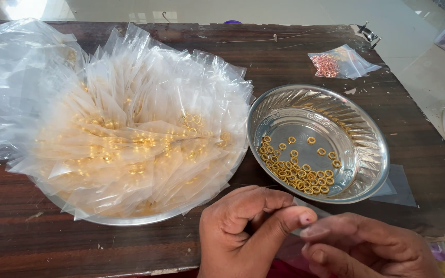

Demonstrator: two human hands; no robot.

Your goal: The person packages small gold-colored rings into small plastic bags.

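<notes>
Both hands, left [245, 231] and right [359, 249], pinch one small clear bag [305, 219]; gold rings [302, 172] wait at twelve o'clock, so gentle fingers seem best.

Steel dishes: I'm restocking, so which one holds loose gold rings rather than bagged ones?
The smaller fluted steel bowl on the right; the large dish is heaped with clear packets.

Two bare hands [253, 231], no rings, unpainted nails

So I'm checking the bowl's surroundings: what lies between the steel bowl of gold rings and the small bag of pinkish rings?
Head view: only bare dark wood table between steel bowl and small bag, plus one tiny pale scrap.
</notes>
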